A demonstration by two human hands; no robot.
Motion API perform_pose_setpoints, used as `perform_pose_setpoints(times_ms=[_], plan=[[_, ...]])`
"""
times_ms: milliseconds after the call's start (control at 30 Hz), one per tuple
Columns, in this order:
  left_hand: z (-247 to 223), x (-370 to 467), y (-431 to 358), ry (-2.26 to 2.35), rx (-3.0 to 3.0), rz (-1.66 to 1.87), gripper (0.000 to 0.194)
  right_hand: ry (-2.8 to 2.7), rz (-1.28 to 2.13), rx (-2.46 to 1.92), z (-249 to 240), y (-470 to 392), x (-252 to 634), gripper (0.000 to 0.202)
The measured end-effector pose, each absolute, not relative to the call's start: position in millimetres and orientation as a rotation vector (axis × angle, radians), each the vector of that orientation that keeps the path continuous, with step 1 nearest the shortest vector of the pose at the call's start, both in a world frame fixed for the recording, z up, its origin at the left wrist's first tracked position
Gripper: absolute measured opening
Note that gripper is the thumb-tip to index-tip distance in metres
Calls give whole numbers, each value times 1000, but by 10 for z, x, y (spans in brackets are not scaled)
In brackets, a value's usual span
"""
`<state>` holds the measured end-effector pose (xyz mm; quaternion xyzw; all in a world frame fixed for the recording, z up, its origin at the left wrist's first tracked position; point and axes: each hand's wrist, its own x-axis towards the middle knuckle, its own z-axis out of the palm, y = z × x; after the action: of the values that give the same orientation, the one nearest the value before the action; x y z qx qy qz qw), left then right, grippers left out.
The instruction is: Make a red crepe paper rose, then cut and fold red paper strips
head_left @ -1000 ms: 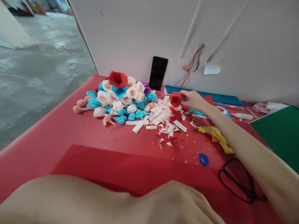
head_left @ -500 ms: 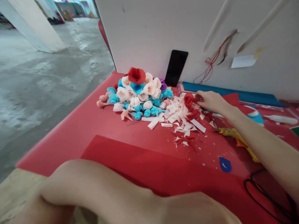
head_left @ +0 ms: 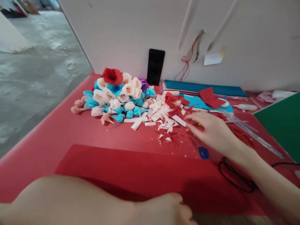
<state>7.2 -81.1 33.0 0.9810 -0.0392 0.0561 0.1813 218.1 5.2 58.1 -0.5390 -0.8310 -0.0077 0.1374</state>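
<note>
**Right hand parted over a half-hidden yellow tool**

The right hand has its grip partly open, thumb well away from the fingers and nothing seen pinched in the gap. A sliver of a yellow tool shows there; the hand covers the rest, so I cannot tell whether they touch. That spread would suit going around something bulky. The left hand sits low in view with its fingers curled; whether it holds anything, or presses on the red sheet beyond it, is not clear.

Just below the right hand lies a small blue piece, and a black cable loops near the wrist, its slack perhaps kept there so it stays off the red sheet. Paper scraps are heaped left of the fingertips, with a red paper flower lying on the heap. The finished-looking flowers are massed farther left, probably to keep them clear of the cutting waste. Behind, a phone leans upright against the white panel, which likely serves as its prop.
</note>
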Motion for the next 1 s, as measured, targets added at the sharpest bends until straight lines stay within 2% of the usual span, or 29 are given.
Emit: perform_pose_setpoints(times_ms=[133, 233, 333, 567, 700, 733, 867, 1000], plan=[[361, -7, -853, 265, 3039, -26, 17, -2465, 17, -1558, 449, -558, 2359, 24], [260, -128, -848, 453, 3102, -90, 7, -2495, 58, -1602, 247, -855, 2571, 24], [140, -273, -834, 561, 3126, -127, 23, -2479, 90, -1668, 44, -1067, 2773, 25], [158, -402, -804, 451, 3220, -125, 32, -2295, -109, -1789, -130, -1202, 3184, 34], [291, -287, -800, 233, 3343, -103, 15, -2241, -149, -1735, 55, -1085, 2979, 31], [324, -240, -805, 159, 3365, -79, 14, -2242, -104, -1686, 126, -1063, 2832, 28], [392, -39, -831, -81, 3409, 116, 19, -2105, 612, -1224, 369, -1001, 2118, 15], [340, 70, -824, -72, 3311, 141, 15, -1987, 1214, -1013, 452, -952, 1657, 25]])
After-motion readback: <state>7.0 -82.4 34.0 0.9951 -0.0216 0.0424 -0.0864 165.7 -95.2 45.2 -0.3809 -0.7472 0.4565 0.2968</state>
